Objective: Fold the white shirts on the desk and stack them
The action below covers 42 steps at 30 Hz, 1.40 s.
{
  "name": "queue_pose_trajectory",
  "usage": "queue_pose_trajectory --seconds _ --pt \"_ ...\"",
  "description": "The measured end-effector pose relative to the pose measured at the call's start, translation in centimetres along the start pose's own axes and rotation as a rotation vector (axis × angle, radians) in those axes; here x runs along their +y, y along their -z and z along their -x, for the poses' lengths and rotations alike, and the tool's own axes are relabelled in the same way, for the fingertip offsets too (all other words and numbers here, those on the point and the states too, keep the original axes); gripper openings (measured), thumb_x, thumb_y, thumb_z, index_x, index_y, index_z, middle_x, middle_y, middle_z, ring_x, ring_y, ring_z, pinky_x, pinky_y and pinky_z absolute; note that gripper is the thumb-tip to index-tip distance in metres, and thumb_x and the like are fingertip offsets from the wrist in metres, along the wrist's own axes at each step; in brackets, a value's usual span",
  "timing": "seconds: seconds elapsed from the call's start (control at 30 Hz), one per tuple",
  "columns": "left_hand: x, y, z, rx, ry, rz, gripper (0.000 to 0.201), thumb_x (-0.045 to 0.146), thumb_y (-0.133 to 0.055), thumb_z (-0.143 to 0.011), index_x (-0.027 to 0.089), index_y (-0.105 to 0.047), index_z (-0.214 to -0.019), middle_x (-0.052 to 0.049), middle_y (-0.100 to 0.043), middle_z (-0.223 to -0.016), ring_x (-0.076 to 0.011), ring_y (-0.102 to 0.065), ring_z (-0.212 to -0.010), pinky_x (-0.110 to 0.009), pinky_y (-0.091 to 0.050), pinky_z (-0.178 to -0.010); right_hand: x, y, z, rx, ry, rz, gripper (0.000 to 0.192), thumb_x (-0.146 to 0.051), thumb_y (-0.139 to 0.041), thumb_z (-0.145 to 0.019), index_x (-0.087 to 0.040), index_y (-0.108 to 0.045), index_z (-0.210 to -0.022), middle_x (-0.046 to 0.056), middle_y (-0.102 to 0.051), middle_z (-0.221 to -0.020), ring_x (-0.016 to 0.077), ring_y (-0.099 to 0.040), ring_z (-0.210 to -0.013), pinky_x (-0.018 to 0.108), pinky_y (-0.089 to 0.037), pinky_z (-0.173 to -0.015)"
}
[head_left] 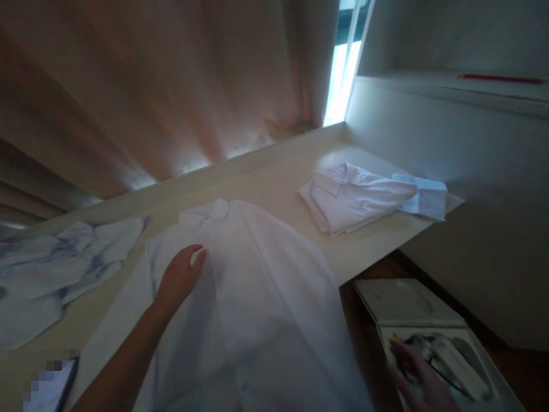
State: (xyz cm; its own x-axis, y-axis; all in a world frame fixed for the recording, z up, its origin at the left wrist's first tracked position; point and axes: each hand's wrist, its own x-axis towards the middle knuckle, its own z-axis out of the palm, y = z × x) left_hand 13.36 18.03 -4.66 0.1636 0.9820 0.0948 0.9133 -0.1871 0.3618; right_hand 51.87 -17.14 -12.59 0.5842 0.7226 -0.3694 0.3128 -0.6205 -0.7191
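Note:
A white collared long-sleeved shirt (257,274) lies spread front-up over the table, its lower part running down toward me. My left hand (182,272) rests on the shirt's chest, left of the button placket, with thumb and forefinger slightly apart and nothing visible between them. Low on the right, my right hand (418,372) is blurred by motion. It is over an open flat white case (493,377) that holds a pale elongated device (458,366) with a dark cord. Whether its fingers grip anything is unclear.
Crumpled white clothes (64,257) lie at the left. A folded white shirt (351,197) and a folded pale paper or cloth (431,197) are on the table's (266,177) right. A phone-like object (54,386) sits lower left. Curtains (171,86) hang behind; a shelf holds a red pencil (500,78).

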Motion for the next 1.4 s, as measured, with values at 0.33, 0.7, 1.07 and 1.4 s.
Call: queue_pose_trajectory --seconds 0.33,0.7,1.07,1.4 --pt "-13.3 -1.0 -2.7 0.007 0.007 -0.476 0.061 0.049 -0.019 -0.090 0.015 -0.034 -0.138 -0.018 -0.034 -0.145 -0.0368 -0.028 -0.134 -0.060 -0.028 -0.102 -26.9 -17.1 -13.4 -0.069 1.043 0.406 0.048 -0.035 -0.045 -0.086 -0.014 -0.045 -0.130 0.015 -0.041 -0.141 0.0257 -0.034 -0.131 0.044 -0.031 -0.108" --pt "-15.0 -3.8 -8.5 0.052 0.024 -0.377 0.077 0.072 -0.019 -0.079 0.027 -0.031 -0.140 -0.015 -0.029 -0.148 -0.0427 -0.018 -0.135 -0.067 -0.011 -0.102 -36.7 -29.3 -22.2 -0.136 1.151 0.854 0.068 -0.061 -0.023 -0.089 -0.019 -0.029 -0.142 0.014 -0.021 -0.151 0.0331 -0.017 -0.138 0.051 -0.013 -0.110" --pt "-16.8 -3.9 -16.3 0.053 -0.005 -0.289 0.081 0.075 -0.016 -0.077 0.026 -0.030 -0.140 -0.016 -0.028 -0.149 -0.0435 -0.017 -0.135 -0.067 -0.010 -0.101 -41.1 -31.7 -28.0 -0.080 1.146 0.943 0.071 -0.064 -0.016 -0.088 -0.020 -0.026 -0.144 0.013 -0.023 -0.151 0.0334 -0.021 -0.136 0.050 -0.018 -0.109" --pt "-16.0 0.0 -10.2 0.130 -0.107 -0.383 0.054 0.047 -0.039 -0.087 0.020 -0.038 -0.134 -0.014 -0.036 -0.144 -0.0318 -0.021 -0.136 -0.051 -0.013 -0.109 -40.9 -30.7 -29.1 0.054 1.351 0.738 0.071 -0.053 -0.028 -0.091 0.000 -0.034 -0.137 0.030 -0.035 -0.139 0.0369 -0.031 -0.131 0.051 -0.026 -0.104"
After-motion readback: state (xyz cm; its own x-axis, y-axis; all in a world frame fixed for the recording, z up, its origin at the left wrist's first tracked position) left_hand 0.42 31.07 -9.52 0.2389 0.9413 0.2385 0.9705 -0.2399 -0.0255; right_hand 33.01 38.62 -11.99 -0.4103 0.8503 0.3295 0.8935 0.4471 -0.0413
